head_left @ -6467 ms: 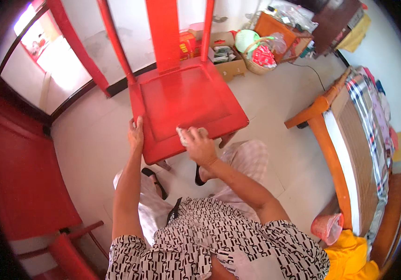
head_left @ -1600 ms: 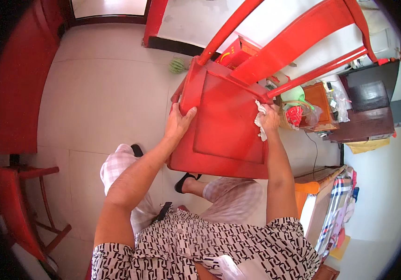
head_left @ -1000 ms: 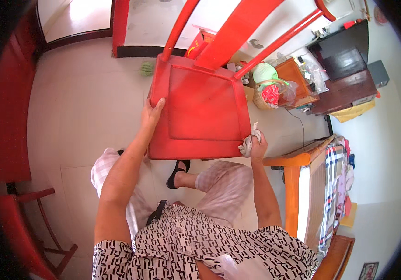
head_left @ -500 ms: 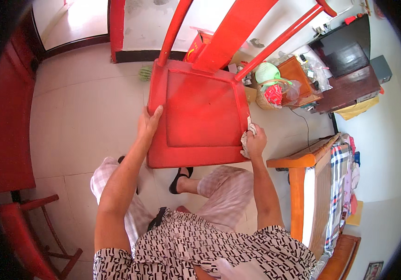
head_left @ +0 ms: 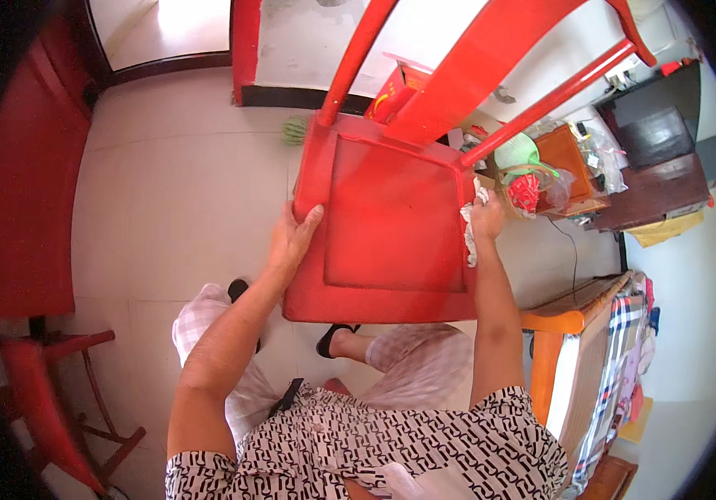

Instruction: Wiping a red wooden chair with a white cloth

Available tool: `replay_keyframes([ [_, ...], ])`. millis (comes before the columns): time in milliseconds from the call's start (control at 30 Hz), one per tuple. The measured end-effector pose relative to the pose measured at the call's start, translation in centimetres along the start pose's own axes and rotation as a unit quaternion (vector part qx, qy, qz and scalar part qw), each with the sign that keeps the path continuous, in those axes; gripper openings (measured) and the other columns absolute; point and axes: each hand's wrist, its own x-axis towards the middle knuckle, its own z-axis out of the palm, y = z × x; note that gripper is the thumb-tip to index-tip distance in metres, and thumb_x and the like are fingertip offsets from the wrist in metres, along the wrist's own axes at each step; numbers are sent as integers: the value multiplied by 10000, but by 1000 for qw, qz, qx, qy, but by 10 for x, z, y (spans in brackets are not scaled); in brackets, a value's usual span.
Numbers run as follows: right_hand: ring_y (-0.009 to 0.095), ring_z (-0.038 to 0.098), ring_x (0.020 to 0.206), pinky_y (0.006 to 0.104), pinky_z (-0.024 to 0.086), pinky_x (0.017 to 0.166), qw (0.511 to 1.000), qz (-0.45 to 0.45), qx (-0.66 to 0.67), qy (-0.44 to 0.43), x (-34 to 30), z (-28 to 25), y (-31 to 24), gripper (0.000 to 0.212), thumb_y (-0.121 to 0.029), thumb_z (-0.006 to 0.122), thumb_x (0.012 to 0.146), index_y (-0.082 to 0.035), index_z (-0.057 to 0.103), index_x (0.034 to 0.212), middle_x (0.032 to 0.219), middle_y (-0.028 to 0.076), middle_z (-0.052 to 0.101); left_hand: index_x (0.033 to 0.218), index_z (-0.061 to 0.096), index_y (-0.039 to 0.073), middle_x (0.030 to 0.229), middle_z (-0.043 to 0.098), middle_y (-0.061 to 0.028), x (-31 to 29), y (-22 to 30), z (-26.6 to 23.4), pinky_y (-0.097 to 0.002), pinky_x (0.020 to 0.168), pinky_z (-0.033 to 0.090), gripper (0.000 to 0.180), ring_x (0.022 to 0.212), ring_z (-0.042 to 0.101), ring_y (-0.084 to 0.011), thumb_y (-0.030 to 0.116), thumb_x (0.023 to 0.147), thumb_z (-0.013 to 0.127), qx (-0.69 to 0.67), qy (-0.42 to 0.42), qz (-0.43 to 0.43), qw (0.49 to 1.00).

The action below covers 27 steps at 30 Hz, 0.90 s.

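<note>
A red wooden chair (head_left: 395, 221) stands in front of me with its seat toward me and its slatted back rising at the far side. My left hand (head_left: 295, 237) grips the left edge of the seat, thumb on top and fingers hidden over the side. On the opposite edge, near the back post, my right hand (head_left: 488, 217) is closed on a crumpled white cloth (head_left: 469, 237). The cloth lies against the side of the seat and hangs partly below the hand.
A green striped watermelon (head_left: 295, 130) lies on the floor beyond the chair. At right are a wicker basket (head_left: 512, 175), a dark cabinet (head_left: 658, 192) and a wooden-armed bench (head_left: 553, 321). Another red chair (head_left: 41, 400) stands at left, below a red door (head_left: 29, 183).
My right hand has slid the cloth along the seat's right edge, away from me toward the back post. The left hand keeps its hold. The whole view has shifted, placing the chair farther right.
</note>
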Motion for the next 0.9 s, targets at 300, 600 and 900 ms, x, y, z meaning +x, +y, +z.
replay_keyframes([
  [300,375,670,966,511,532,825,998,-9,-62,-14,36,10,-40,395,-325,701,823,-148,679,1175,1042,175,690,1325,482,-57,1219,631,-242,-5,2,-3,-399,941,490,730,1124,623,-318,533,926,639,12,-8,-15,1000],
  [600,413,653,999,521,535,835,995,-89,0,-39,28,23,-112,348,-279,688,841,-122,659,1150,1101,174,644,1355,438,-79,1220,606,-326,-4,-2,3,-458,961,468,811,1155,593,-445,556,895,647,14,-6,-14,1000],
  [900,448,641,979,539,525,839,987,-136,78,-26,21,38,-134,314,-242,685,829,-22,665,1052,1112,213,638,1296,497,-41,1153,654,-251,-3,-4,2,-418,921,493,712,1071,644,-345,530,904,661,38,16,-35,999],
])
